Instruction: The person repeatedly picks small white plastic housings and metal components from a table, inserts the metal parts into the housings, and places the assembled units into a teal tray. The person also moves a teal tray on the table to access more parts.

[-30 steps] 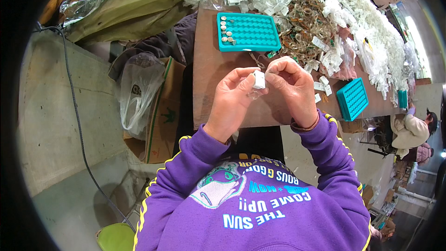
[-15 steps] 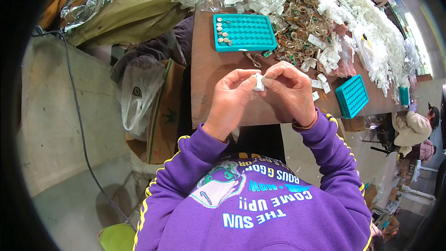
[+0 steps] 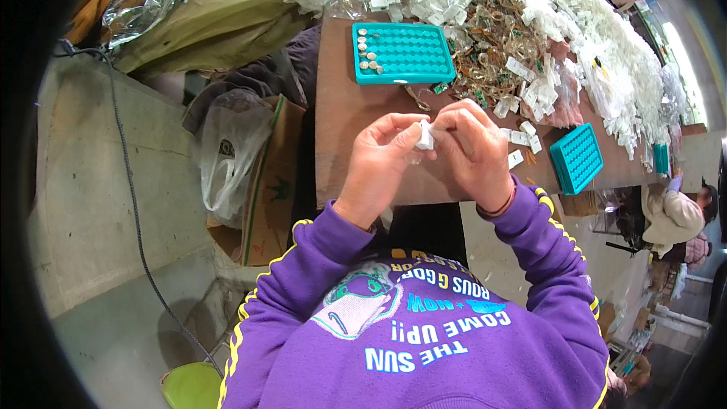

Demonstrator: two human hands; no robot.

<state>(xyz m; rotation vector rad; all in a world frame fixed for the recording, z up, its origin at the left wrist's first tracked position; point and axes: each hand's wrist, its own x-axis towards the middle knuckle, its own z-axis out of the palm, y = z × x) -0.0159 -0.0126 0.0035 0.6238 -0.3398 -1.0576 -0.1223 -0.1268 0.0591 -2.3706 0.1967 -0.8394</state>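
Note:
Above the near part of the brown table, my left hand [image 3: 381, 163] pinches a small white plastic casing [image 3: 425, 137] between thumb and fingers. My right hand [image 3: 478, 153] meets it from the other side, its fingertips closed against the casing's right edge. Whether anything tiny sits between the right fingertips is hidden. Beyond the hands lies a teal tray [image 3: 416, 51] with rows of pockets; several round silver pieces [image 3: 363, 48], like button cells, sit along its left side. Right of my right hand are a few loose white casings [image 3: 521, 138].
A tangled heap of brown and green strips [image 3: 492, 42] lies behind the hands, beside a long mound of white plastic pieces [image 3: 606, 79]. Stacked teal trays [image 3: 577, 160] stand near the table's right front edge. A carton [image 3: 273, 182] with a plastic bag is at left; people work at right.
My right fingers have shifted slightly against the white casing, their knuckles more bent. The casing stays in the left pinch. The whole view has drifted a little.

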